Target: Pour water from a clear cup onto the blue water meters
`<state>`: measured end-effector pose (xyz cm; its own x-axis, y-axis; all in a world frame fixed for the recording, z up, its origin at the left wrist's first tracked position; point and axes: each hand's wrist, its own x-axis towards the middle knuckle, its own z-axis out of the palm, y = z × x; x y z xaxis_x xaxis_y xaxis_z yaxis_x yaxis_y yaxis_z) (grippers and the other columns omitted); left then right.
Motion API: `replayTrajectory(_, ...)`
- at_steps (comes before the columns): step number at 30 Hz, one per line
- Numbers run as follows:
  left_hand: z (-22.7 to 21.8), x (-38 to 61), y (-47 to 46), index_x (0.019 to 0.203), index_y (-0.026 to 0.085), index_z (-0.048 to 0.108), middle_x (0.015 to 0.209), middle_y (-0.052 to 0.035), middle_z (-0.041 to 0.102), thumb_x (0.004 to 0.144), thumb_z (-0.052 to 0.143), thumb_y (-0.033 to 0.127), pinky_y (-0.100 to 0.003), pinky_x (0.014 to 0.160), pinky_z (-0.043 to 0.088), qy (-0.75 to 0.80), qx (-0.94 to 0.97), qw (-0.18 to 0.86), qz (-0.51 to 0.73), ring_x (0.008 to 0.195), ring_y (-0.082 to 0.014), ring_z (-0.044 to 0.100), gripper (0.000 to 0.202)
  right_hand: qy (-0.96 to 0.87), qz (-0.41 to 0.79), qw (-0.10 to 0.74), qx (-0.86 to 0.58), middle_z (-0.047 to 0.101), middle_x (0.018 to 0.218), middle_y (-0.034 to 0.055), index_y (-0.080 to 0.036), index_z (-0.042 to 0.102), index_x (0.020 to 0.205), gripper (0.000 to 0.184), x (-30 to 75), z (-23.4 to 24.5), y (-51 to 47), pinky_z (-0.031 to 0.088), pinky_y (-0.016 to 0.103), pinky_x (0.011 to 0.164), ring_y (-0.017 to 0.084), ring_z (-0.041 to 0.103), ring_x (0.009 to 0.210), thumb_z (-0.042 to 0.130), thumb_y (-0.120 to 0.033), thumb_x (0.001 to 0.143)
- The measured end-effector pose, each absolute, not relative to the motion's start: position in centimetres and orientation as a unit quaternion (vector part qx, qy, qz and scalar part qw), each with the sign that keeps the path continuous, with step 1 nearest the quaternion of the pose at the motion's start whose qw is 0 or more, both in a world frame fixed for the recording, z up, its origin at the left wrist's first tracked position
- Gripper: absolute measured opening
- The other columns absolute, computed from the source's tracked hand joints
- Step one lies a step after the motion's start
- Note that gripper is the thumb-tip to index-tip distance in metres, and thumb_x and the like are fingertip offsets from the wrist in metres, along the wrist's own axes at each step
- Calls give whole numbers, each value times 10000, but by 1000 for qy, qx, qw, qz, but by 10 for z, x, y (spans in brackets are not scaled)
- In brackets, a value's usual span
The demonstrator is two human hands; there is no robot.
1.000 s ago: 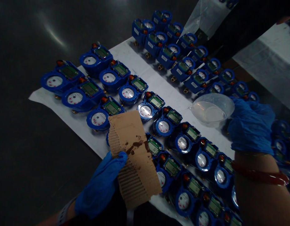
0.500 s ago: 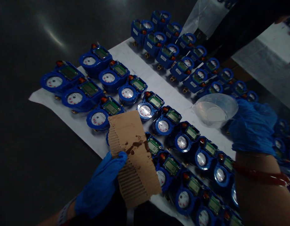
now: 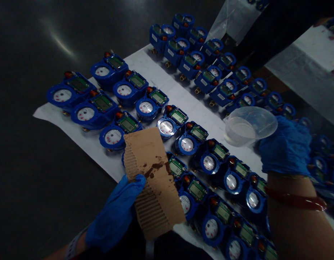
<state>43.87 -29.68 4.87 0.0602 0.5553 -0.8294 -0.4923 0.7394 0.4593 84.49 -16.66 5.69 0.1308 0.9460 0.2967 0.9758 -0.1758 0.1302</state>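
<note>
We had our left hand [image 3: 115,213], gloved fingers clamped on a stained scrap of corrugated cardboard [image 3: 153,180], over the near rows of blue water meters [image 3: 167,126]. Our right hand [image 3: 287,146] had its fingers wrapped round a clear plastic bowl [image 3: 249,126] of clear liquid, held in the air above the meters on the right. The bowl looked a bit tipped, so we reckoned a slosh could hit the open green displays, since the cardboard only covered a few. Everything sat on a white sheet [image 3: 167,83] over a dark glossy counter [image 3: 34,173], in a pretty dim room with a clear plastic bag [image 3: 231,18] at the back.
</note>
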Motion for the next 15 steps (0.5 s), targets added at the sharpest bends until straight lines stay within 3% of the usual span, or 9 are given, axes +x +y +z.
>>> replayTrajectory(5, 54, 441, -292, 1147, 259, 758, 1166, -43, 806, 666, 929, 511, -422, 1080, 555, 597, 37, 720, 351, 1226, -332, 683, 570, -627, -181, -8, -758, 627, 862, 160, -105, 680, 1001, 289, 842, 54, -168, 456, 459, 880, 290, 577, 840, 489, -207, 809)
replayTrajectory(11, 57, 444, -292, 1131, 258, 782, 1128, -45, 816, 628, 941, 533, -424, 1052, 578, 607, 35, 711, 355, 1241, -352, 673, 595, -575, -166, 58, -799, 592, 766, 98, -167, 705, 910, 241, 845, 61, -170, 423, 395, 708, 237, 507, 708, 607, -222, 697)
replayTrajectory(15, 55, 444, -295, 1189, 263, 752, 1216, -48, 795, 688, 905, 527, -409, 1056, 577, 615, 65, 703, 351, 1314, -353, 624, 587, -577, -213, 16, -788, 543, 719, 73, -168, 658, 814, 139, 858, 65, -176, 344, 368, 623, 184, 404, 619, 611, -240, 704)
